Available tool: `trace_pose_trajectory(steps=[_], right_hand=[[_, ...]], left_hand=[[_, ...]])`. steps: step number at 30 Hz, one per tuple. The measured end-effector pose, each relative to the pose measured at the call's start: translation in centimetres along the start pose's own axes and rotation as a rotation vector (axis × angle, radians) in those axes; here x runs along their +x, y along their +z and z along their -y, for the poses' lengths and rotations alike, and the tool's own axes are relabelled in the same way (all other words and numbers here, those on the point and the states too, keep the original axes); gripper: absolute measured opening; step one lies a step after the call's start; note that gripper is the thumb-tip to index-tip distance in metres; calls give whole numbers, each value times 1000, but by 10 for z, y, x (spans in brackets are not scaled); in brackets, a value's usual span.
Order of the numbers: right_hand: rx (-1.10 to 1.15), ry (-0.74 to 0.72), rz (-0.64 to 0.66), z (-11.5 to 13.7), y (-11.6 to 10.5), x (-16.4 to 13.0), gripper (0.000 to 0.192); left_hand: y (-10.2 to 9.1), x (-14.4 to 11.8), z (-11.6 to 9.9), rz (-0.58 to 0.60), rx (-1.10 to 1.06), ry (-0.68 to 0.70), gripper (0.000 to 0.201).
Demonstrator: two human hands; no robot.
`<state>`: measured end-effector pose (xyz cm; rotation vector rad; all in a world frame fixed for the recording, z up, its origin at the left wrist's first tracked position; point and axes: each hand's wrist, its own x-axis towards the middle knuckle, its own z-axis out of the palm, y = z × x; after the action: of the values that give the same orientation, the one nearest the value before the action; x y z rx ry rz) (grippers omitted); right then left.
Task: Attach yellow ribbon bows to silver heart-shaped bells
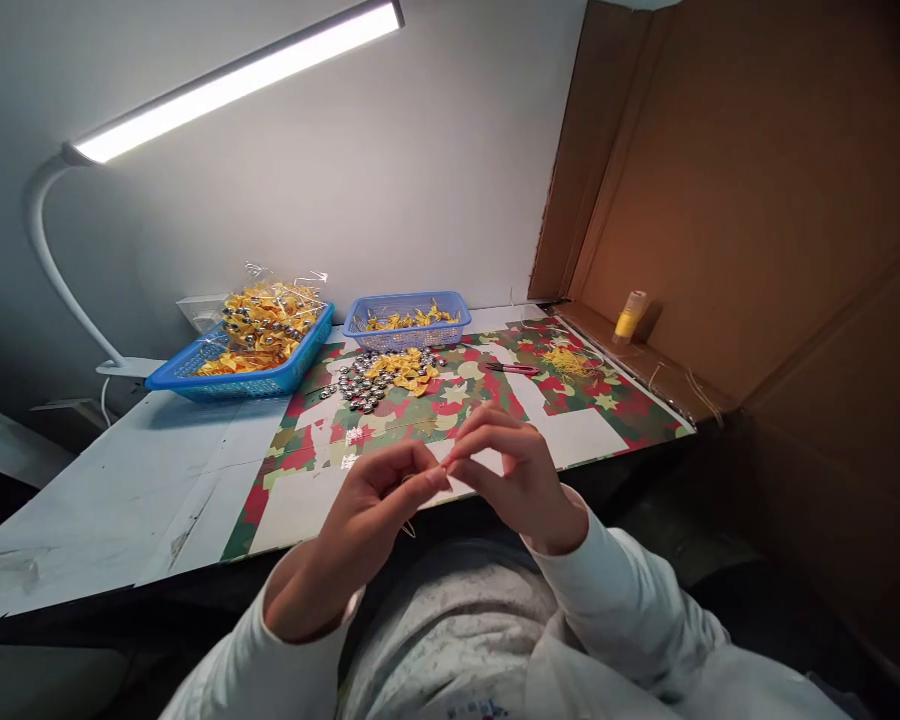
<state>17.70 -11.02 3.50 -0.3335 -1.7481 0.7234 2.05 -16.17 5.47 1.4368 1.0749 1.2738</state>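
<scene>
My left hand (360, 525) and my right hand (521, 470) meet fingertip to fingertip over the near edge of the table, in front of my lap. Both pinch something very small and thin between thumb and forefinger; a fine thread loop shows below the left fingers, and what else they hold is too small to tell. Beyond the hands lie a pile of yellow bows (405, 368) and a cluster of small silver beads (360, 385) on the patterned paper (420, 415).
A large blue basket (195, 378) holds a bag of yellow pieces at back left; a smaller blue basket (450, 305) stands beside it. Red-handled snips (511, 369), a heap of yellow thread (566, 360), a yellow spool (630, 315), a cardboard wall at right, a desk lamp (232, 80) overhead.
</scene>
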Motion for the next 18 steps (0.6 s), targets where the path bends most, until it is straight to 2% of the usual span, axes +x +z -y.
trace_pose_trajectory(steps=[5,9,13,18], right_hand=[[-277,-18,-7,-24,-11,48,29],[-420,40,-46,-52,-16,72,28],[-447,86,-27,-74,-17,73,25],[-449,123,11,-82,-16,74,25]], left_hand=[[-17,58,-11,78,170,60,30],[-25,100,-5,93,295,148,34],[-29,117,11,89,357,186,36],[-31,122,21,102,389,214,37]])
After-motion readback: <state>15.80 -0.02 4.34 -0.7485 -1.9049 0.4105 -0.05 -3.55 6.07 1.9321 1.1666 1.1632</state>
